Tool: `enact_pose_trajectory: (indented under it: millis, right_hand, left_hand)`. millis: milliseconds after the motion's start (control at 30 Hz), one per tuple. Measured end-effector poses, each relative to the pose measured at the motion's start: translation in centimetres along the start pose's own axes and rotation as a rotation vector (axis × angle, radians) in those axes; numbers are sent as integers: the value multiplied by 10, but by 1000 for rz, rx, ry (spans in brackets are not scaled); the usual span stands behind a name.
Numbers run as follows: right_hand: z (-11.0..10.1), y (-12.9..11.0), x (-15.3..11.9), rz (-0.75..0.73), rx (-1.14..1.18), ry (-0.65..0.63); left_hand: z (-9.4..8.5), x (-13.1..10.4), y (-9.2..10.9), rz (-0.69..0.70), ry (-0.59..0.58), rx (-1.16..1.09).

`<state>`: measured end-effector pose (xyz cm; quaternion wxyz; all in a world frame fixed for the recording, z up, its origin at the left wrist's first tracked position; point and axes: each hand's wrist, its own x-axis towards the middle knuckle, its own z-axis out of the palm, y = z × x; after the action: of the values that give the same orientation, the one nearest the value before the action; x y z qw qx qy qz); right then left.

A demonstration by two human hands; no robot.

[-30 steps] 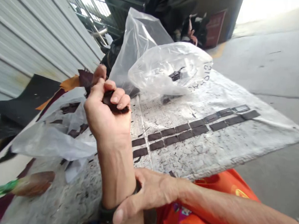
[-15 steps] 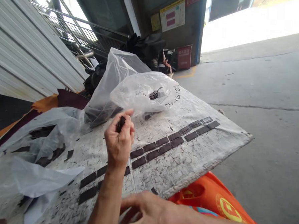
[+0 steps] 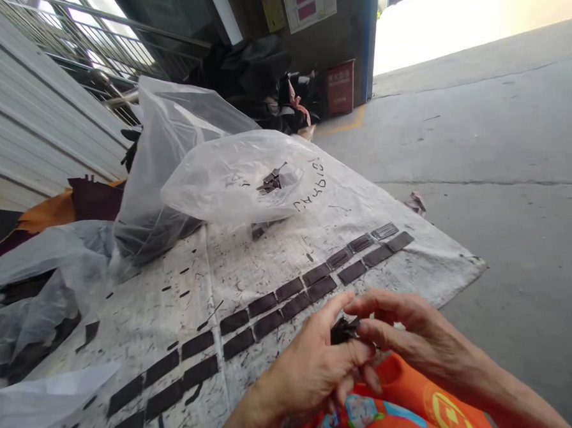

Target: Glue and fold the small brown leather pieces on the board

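My left hand (image 3: 314,356) is closed around a bunch of thin dark scraps (image 3: 344,330), low over the near edge of the table. My right hand (image 3: 400,325) meets it from the right, its fingertips pinching at the same bunch. Beyond the hands, two rows of dark rectangular pieces (image 3: 267,325) lie side by side on the pale, stained cover (image 3: 259,264). A few pieces at the far end of the upper row, such as a grey-outlined piece (image 3: 385,231), show lighter lines on top.
A clear plastic bag (image 3: 206,178) with dark scraps inside stands at the back of the table. Another bag (image 3: 89,255) with dark pieces lies at left. Small trimmings litter the cover. An orange printed cloth (image 3: 400,411) is below my hands; concrete floor (image 3: 528,252) is at right.
My left hand has come down and to the right with the dark scraps and now meets my right hand, which has risen to the bunch. The view has shifted right.
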<state>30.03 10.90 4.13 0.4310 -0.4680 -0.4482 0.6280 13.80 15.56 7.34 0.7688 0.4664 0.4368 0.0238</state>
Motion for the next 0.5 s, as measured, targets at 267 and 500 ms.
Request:
enact_pose_trajectory:
  millis: [267,500]
  right_hand:
    - [-25,10,18,191,202,-31]
    - [-36,25,22,247,220,12]
  left_hand:
    - [-9,24,8,-70,-33,-14]
    - [-23,32,-3,2,-62,-39]
